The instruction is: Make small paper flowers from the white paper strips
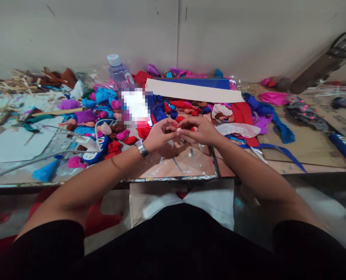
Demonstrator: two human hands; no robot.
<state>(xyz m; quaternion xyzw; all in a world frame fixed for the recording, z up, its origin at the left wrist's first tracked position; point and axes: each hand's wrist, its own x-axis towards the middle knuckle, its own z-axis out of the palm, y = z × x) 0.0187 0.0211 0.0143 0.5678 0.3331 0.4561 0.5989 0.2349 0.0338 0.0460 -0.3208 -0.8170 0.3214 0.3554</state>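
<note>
My left hand (159,136), with a silver watch (143,149) on its wrist, meets my right hand (201,130) over the table's front half. The fingertips of both press together in a pinch. Something small shows between them, partly pale and partly red, too little to name. Just behind my hands lie red, blue and brown crumpled cloth or paper pieces. A red bunched piece (144,131) lies close to the left fingers. To the right of my right hand rests a strip of sheer white material (239,130).
A clear bottle (120,72) stands behind a blurred bright screen (135,105). A long cream strip (193,90) lies across the back. Thin sticks (18,83) and a grey cable (41,158) are at left. A dark tumbler (321,66) leans at right. A blue ribbon (278,148) reaches the front edge.
</note>
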